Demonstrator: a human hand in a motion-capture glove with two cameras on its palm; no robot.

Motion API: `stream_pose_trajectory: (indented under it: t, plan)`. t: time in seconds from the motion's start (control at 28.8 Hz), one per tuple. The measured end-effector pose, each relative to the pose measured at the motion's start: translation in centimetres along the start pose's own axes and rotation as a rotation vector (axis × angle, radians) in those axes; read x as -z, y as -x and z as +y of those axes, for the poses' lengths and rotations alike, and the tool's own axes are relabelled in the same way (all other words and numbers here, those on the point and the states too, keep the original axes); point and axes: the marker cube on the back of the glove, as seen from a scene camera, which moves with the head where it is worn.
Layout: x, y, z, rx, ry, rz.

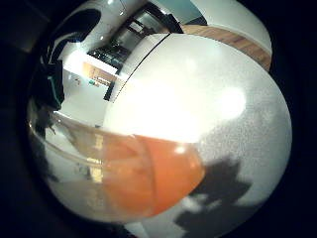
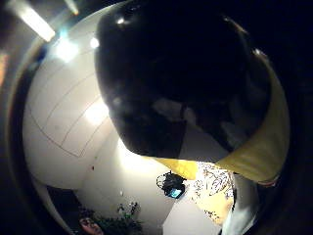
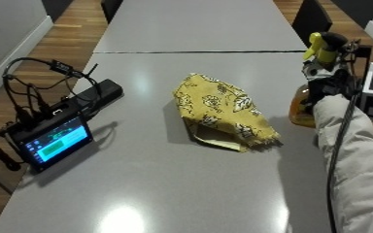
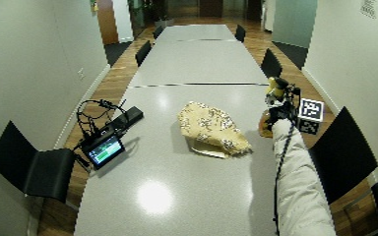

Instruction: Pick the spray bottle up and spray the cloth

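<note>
1. The gloved right hand [image 3: 327, 87] is wrapped around the spray bottle [image 3: 301, 110], which is at the table's [image 3: 174, 184] right edge.
2. The bottle holds orange liquid and has a yellow-and-black spray head [image 3: 322, 46].
3. The folded yellow cloth [image 3: 222, 109] lies mid-table, apart from the bottle.
4. A screen [image 3: 54, 141] with cables sits far left.

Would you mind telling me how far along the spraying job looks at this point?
Early stage. Done: the gloved right hand has reached the spray bottle beside the table's right edge. In hand: the grasp; the little finger side palm view shows the bottle's clear body and orange liquid close against the palm, though whether it has left the table is unclear. Left: aiming at the folded yellow cloth, which lies untouched mid-table, and spraying.
</note>
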Motion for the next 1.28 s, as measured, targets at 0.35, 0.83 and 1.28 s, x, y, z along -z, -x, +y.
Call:
stream_pose_trajectory:
  t: [0.35,0.83,1.28]
  plan:
    - [1.6,2.9,-0.4,0.127,-0.035,0.238]
    - [-4.6,16.5,-0.2,0.776,0.083,1.103]
    - [-6.8,16.2,1.4,0.772,0.138,1.047]
